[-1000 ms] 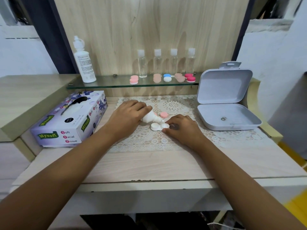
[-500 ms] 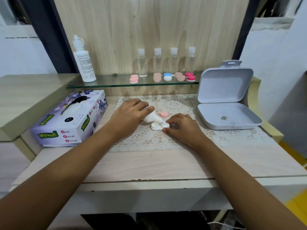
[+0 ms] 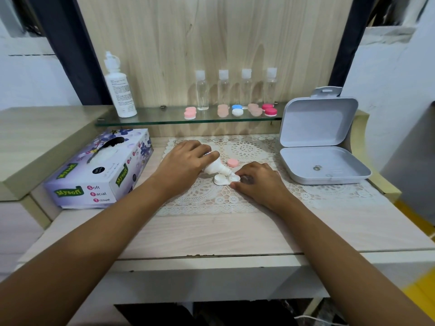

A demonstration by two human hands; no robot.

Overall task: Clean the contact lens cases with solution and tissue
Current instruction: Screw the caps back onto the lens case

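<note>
Landmark: white contact lens case [image 3: 223, 179], lying open on the lace doily [image 3: 211, 198].
Left hand [image 3: 182, 164]: wrapped around a small white squeeze bottle [image 3: 215, 169], tipped nozzle-down over the case's right-hand well.
Right hand [image 3: 257, 182]: fingers curled, tips pressed to the right edge of the case, steadying it; nothing gripped.
Stage: likely the filling step; no drops or liquid discernible in the wells.
Done: both wells uncapped; one pink cap [image 3: 233, 163] lying just behind the case.
Left: wiping with tissue, not yet begun; tissue box [image 3: 101, 170] to the left of the case, a sheet showing at the slot.
Also waiting: more cases [image 3: 237, 110] in pink, blue and white on the glass shelf [image 3: 164, 120] beyond the case, apparently capped.
Shapes: case as two shallow round cups joined side by side; bottle soft-shouldered with a tapered tip.
Textures: smooth matte plastic on case and bottle; openwork doily; pale wood-grain tabletop.
Storage box [image 3: 324, 165]: grey hinged plastic, open, to the right of the case.
</note>
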